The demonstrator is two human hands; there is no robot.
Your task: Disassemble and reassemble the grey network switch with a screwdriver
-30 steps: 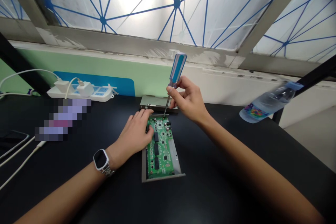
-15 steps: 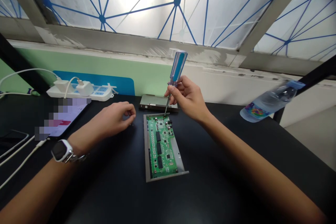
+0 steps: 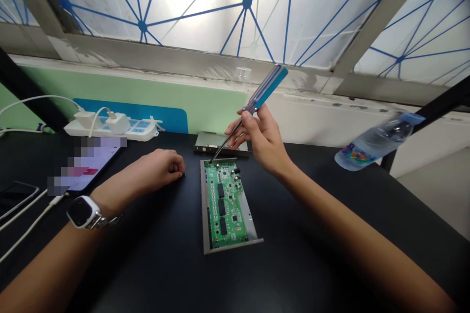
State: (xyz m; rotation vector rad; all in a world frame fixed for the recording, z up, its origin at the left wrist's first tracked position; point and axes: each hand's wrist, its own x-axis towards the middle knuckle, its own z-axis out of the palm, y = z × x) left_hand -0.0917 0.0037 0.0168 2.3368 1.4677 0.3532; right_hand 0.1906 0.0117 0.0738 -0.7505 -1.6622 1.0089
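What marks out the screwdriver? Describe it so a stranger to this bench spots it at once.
On the black table lies a green circuit board in a grey tray. Above its far end the right hand holds the screwdriver slanted, tip near the board's far-left corner. It is the only tool in view: clear handle striped blue, thin steel shaft.

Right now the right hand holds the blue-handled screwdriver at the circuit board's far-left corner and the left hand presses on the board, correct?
No. The head view shows the left hand off the circuit board, curled on the black table to its left. The right hand does hold the blue-handled screwdriver, tip at that far-left corner.
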